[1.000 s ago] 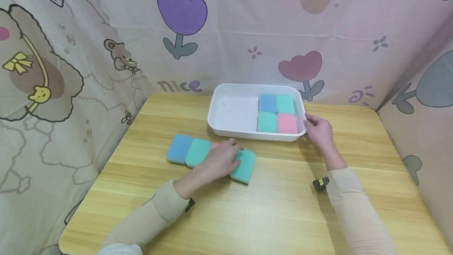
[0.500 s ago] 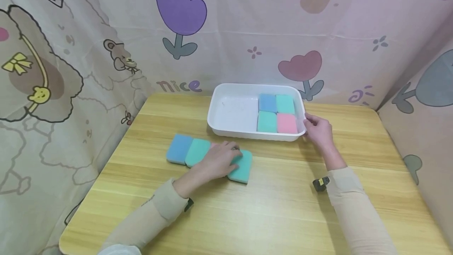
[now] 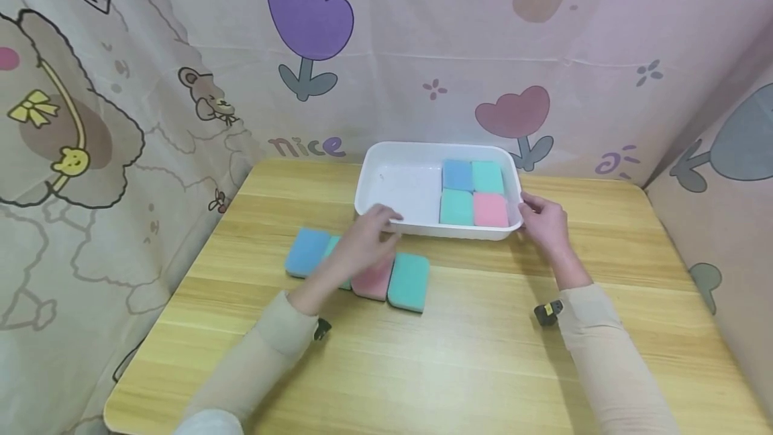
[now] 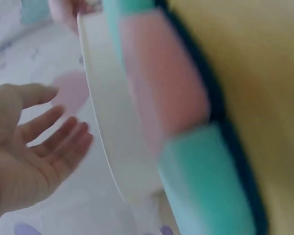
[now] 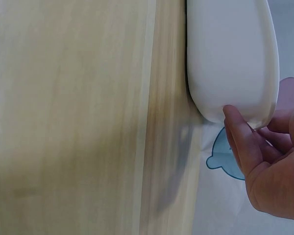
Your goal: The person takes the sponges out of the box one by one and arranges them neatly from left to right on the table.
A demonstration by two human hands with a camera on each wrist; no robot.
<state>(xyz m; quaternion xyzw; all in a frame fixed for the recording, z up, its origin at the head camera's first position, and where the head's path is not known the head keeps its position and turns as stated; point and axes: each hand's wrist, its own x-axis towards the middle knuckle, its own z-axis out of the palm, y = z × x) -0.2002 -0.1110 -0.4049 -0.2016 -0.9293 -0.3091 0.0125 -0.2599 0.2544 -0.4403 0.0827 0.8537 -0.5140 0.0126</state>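
My left hand (image 3: pixel 365 240) hovers over a row of sponges and the tray's front edge, fingers loosely spread and holding nothing. The row runs from a blue sponge (image 3: pixel 306 252) past a partly hidden green one to a pink sponge (image 3: pixel 373 279) and another green sponge (image 3: pixel 409 282). In the left wrist view, the pink sponge (image 4: pixel 161 73) and a green sponge (image 4: pixel 206 181) lie beside that hand. My right hand (image 3: pixel 545 223) pinches the right end of the white tray (image 3: pixel 398 186); in the right wrist view, its fingers (image 5: pixel 242 134) touch the tray's outer wall.
Inside the tray's right half lie a blue sponge (image 3: pixel 457 174), a pink sponge (image 3: pixel 490 209) and two green ones, packed in a square. The tray stands at the back of the wooden table (image 3: pixel 471 354), close to a patterned curtain (image 3: pixel 398 39).
The left hand first pushed the right-hand green sponge slightly left against the row, then lifted off it toward the tray, uncovering the pink sponge. The right hand stayed at the tray.
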